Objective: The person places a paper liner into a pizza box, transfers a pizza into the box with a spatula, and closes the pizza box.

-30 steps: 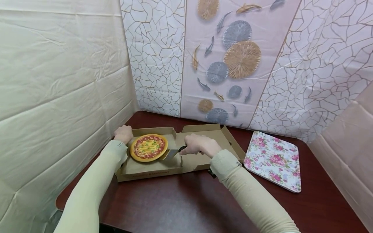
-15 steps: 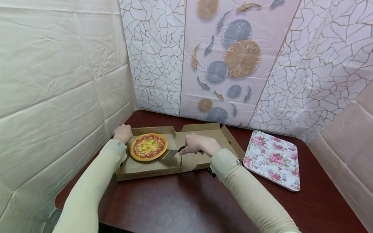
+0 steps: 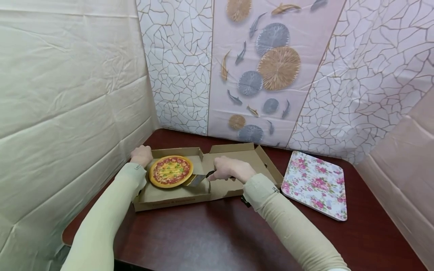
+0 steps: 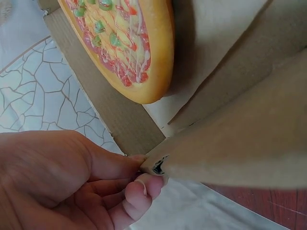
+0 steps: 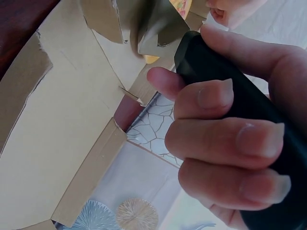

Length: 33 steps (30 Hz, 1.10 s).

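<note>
A round pizza (image 3: 171, 171) with a thick yellow rim lies in the left half of an opened cardboard pizza box (image 3: 176, 203). At the box's far left corner, my left hand (image 3: 141, 155) pinches the cardboard edge between thumb and fingers, as the left wrist view shows up close. Fingers of my right hand (image 3: 232, 169) are curled round the black handle (image 5: 213, 64) of a pizza server. Its flat metal blade (image 3: 196, 180) points left and meets the pizza's right rim. Whether the tip is under the pizza I cannot tell.
The box lid (image 3: 245, 181) lies folded out to the right, behind my right hand. Further right, a flowered tray (image 3: 315, 185) rests on the dark red table (image 3: 190, 241). Patterned sheets (image 3: 251, 109) hang behind the table.
</note>
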### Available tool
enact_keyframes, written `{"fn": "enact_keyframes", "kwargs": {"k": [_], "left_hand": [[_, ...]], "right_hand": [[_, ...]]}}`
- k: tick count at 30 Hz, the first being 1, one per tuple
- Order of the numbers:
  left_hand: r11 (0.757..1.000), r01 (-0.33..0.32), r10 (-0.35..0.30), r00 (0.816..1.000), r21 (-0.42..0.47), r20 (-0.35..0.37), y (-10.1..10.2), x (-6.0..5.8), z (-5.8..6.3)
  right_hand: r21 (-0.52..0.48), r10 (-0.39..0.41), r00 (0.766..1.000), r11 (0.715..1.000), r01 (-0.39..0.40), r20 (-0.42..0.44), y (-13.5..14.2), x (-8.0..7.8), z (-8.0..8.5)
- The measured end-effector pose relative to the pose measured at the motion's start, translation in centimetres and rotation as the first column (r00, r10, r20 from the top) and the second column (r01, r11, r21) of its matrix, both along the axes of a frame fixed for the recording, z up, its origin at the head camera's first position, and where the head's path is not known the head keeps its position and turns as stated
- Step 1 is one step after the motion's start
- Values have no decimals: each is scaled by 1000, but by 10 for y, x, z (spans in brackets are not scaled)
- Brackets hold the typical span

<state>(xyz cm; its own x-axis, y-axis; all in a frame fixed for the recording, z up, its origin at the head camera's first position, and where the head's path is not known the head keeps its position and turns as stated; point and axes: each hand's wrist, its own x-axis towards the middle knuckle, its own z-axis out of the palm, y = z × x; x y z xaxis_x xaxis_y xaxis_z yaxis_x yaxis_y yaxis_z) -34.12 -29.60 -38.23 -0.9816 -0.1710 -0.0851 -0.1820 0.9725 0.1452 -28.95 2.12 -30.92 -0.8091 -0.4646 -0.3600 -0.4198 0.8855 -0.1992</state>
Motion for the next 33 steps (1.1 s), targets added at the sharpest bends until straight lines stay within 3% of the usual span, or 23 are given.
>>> {"fn": "enact_keyframes", "kwargs": {"k": [14,33], "left_hand": [[1000,-11,11,1000,8,-10,-1,0,-4],[1000,-16,16,1000,10,-5,-1,-1,-2]], "right_hand": [[-3,-2,1000,1000,2,9,-6,-1,-2],[13,22,1000,1000,-22,-7,-3,-1,8]]}}
